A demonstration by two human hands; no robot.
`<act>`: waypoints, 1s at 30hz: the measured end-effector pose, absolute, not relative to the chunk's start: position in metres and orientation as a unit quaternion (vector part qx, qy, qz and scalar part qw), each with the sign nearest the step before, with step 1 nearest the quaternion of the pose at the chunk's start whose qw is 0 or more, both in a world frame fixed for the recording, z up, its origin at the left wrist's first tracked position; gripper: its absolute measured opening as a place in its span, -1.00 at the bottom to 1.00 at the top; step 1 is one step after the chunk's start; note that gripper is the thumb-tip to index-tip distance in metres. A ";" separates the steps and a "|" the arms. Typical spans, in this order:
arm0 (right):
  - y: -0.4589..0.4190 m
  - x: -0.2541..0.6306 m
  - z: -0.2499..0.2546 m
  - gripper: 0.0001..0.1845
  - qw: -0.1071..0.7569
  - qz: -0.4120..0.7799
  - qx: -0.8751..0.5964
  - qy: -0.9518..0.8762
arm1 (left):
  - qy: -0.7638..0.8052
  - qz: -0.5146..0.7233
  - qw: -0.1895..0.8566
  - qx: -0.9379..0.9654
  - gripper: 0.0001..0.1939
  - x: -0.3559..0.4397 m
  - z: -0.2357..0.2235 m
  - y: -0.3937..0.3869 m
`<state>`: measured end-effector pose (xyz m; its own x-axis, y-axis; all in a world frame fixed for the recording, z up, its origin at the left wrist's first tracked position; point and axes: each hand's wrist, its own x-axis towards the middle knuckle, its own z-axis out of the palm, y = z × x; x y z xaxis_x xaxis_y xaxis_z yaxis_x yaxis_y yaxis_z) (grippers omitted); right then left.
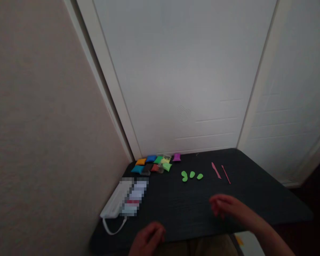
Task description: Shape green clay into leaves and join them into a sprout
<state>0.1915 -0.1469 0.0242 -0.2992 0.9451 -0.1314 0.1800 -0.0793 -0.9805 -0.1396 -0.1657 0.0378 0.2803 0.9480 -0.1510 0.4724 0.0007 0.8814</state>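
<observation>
My left hand (150,237) is over the table's front edge with its fingers curled in and the thumb against them. My right hand (224,205) hovers above the right part of the dark table (176,206), its fingertips drawn together. Whatever either hand may hold is hidden. Beyond the hands lie light green leaf-shaped clay pieces: a joined pair (185,176), a single piece (192,174) and another single piece (200,176). To their right are a pink modelling knife (216,170) and a thin pink stick tool (226,174), nearest to my right hand.
Several coloured clay packets, including an orange one (141,161) and a purple one (177,157), lie along the back edge. A white device with a strap (114,202) and a phone-like blurred screen (136,197) lie at left. White panels (186,78) rise behind the table.
</observation>
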 end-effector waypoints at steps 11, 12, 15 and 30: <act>-0.025 0.177 0.000 -0.65 0.324 0.154 -0.686 -0.633 | 0.455 0.363 0.427 0.691 -0.68 -0.061 0.055 -0.086; -0.024 0.173 -0.002 -0.68 0.327 0.140 -0.685 -0.636 | 0.472 0.360 0.404 0.696 -0.68 -0.059 0.048 -0.075; -0.024 0.167 -0.006 -0.75 0.340 0.121 -0.674 -0.645 | 0.505 0.351 0.358 0.703 -0.68 -0.059 0.026 -0.051; -0.009 0.161 -0.014 -0.75 0.454 0.181 -0.633 -0.600 | 0.639 0.307 0.186 0.680 -0.71 -0.013 0.002 0.014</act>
<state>0.1613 -0.0089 -0.0137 0.2143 0.9242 0.3160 0.5964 0.1323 -0.7917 -0.0134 0.0139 0.0023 -0.0052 0.9838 0.1792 0.7557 -0.1135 0.6450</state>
